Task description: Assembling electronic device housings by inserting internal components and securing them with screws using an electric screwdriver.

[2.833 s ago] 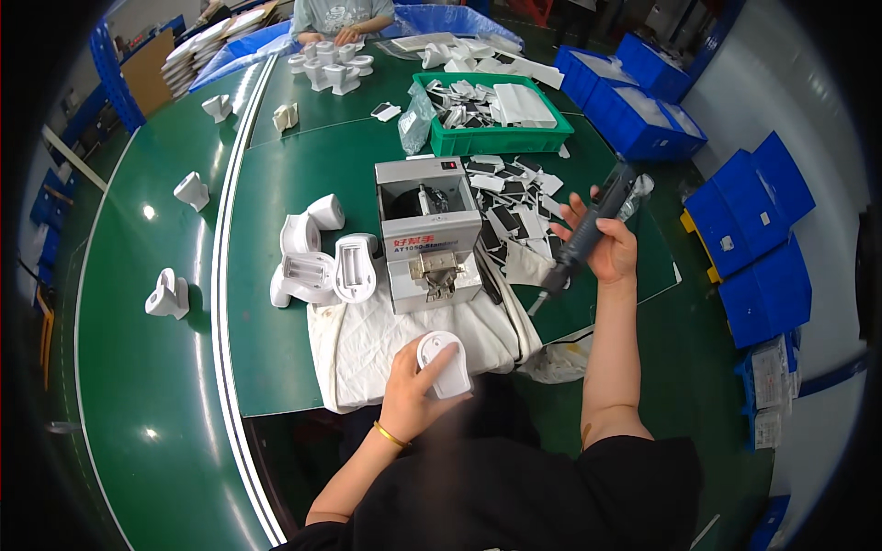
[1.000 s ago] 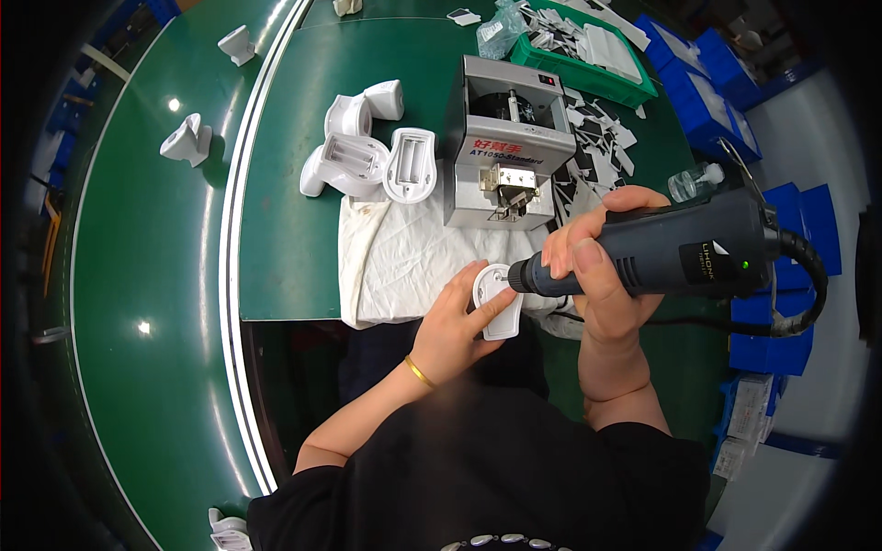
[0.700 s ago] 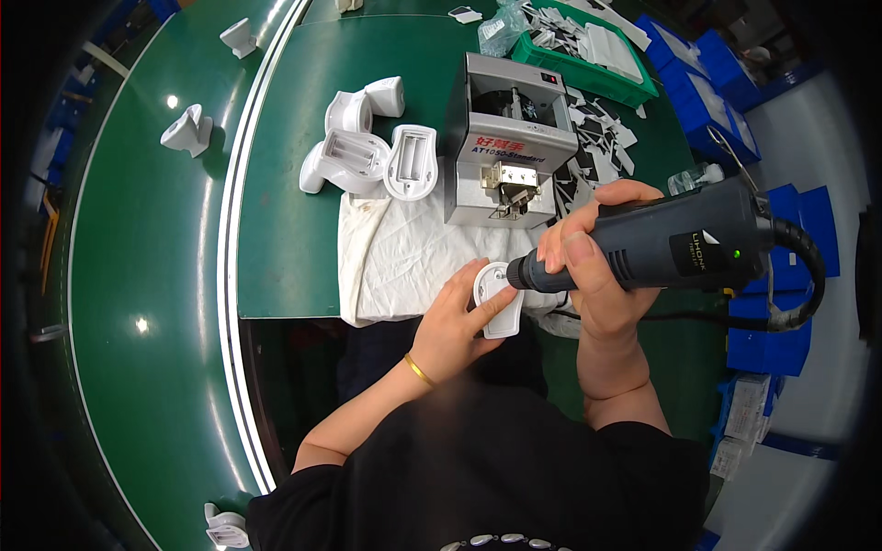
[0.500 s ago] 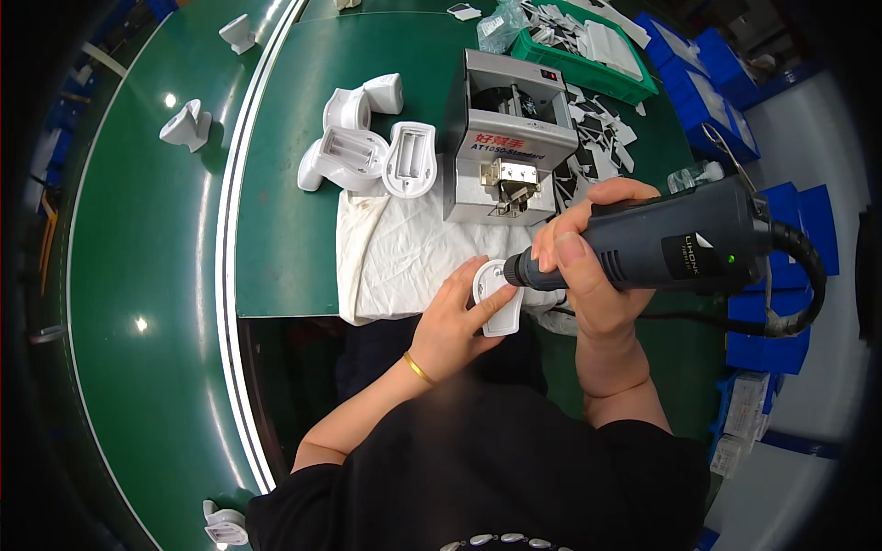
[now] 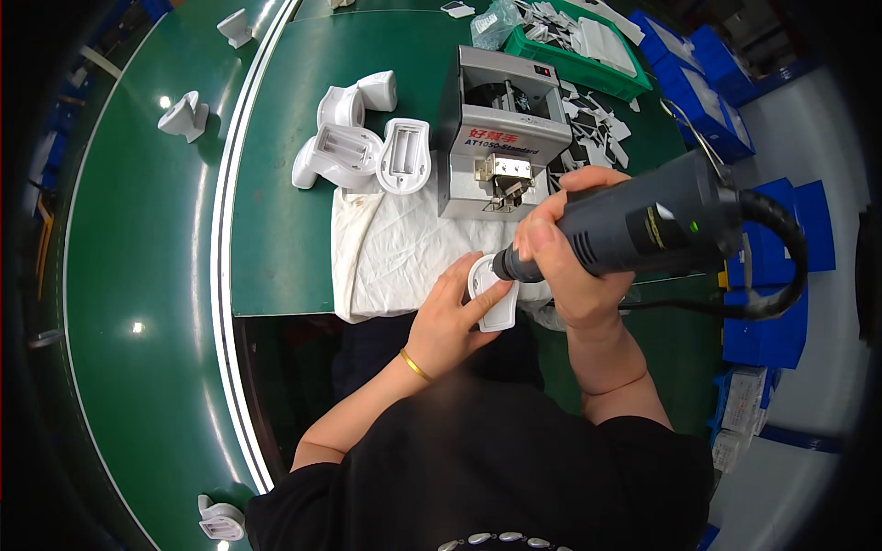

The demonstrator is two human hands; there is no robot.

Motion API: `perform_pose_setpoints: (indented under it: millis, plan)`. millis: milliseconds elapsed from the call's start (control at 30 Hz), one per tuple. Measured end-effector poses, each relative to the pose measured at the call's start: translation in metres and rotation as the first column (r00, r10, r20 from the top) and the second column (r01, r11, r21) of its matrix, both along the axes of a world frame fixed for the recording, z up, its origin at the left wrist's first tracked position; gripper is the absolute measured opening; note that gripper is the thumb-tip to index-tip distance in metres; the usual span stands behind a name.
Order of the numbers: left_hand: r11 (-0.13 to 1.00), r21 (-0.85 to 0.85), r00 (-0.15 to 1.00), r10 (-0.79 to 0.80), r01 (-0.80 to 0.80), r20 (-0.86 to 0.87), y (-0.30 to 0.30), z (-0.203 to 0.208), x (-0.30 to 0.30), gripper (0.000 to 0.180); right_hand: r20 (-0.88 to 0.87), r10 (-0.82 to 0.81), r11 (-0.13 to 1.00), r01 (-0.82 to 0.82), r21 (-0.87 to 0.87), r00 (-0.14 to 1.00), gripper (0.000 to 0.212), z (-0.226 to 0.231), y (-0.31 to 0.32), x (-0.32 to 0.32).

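My left hand (image 5: 452, 317) is closed round a white plastic housing (image 5: 499, 314) at the front edge of the cloth, its thumb lying across the top. A dark grey electric screwdriver (image 5: 634, 225) fills my right hand (image 5: 571, 262), fingers wrapped round its front part. Its black nose points left and comes down at the housing's upper right, close to my left thumb; the bit's tip is hidden. Beneath the work lies a white cloth (image 5: 386, 248). Beyond it stands a grey screw feeder machine (image 5: 459, 188) with a metal block on its front.
Several white housings (image 5: 404, 156) rest left of the machine. Behind it are a green bin (image 5: 574, 66) of scraps and loose pieces on the table. More housings stand on the green conveyor (image 5: 119, 275) at left. Blue bins (image 5: 767, 340) line the right; the screwdriver's black cable (image 5: 797, 248) loops there.
The screwdriver's rear end has swung slightly up and to the left, with its nose still at the housing. My left hand keeps its hold; the whole view has shifted a little.
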State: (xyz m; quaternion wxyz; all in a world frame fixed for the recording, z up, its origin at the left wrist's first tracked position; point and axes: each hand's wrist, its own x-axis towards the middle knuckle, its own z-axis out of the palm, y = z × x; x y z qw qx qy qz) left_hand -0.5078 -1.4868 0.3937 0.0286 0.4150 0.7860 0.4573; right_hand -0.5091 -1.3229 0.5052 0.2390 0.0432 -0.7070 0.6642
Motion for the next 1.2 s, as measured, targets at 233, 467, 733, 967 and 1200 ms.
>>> perform_pose_setpoints:
  millis: [233, 467, 733, 967, 1200]
  plan:
    - [1.0, 0.015, 1.0, -0.006, 0.006, -0.022, 0.0, -0.002, -0.003, 0.082, -0.032, 0.006, 1.0, -0.007, -0.015, 0.999, 0.035, -0.005, 0.0, -0.002]
    - [0.996, -0.077, 0.994, 0.04, -0.048, -0.106, 0.002, 0.001, 0.003, 0.076, -0.008, 0.037, 0.999, -0.037, 0.031, 0.999, 0.042, -0.002, 0.004, 0.002]
    - [0.96, -0.246, 0.925, -0.211, 0.136, -0.315, -0.008, 0.019, 0.003, 0.046, 0.305, -0.558, 0.79, 0.606, -0.089, 0.772, 0.048, -0.033, 0.15, 0.006]
    - [0.954, -0.3, 0.949, -0.109, 0.017, -0.295, -0.04, 0.034, 0.004, 0.035, 0.531, -0.564, 0.786, 0.609, 0.108, 0.633, 0.036, -0.137, 0.252, 0.022]
    - [0.719, 0.239, 0.736, 0.676, -0.653, -0.025, -0.149, 0.023, -0.037, 0.046, 0.491, -0.699, 0.712, 0.576, 0.402, 0.52, 0.027, -0.171, 0.29, 0.041]
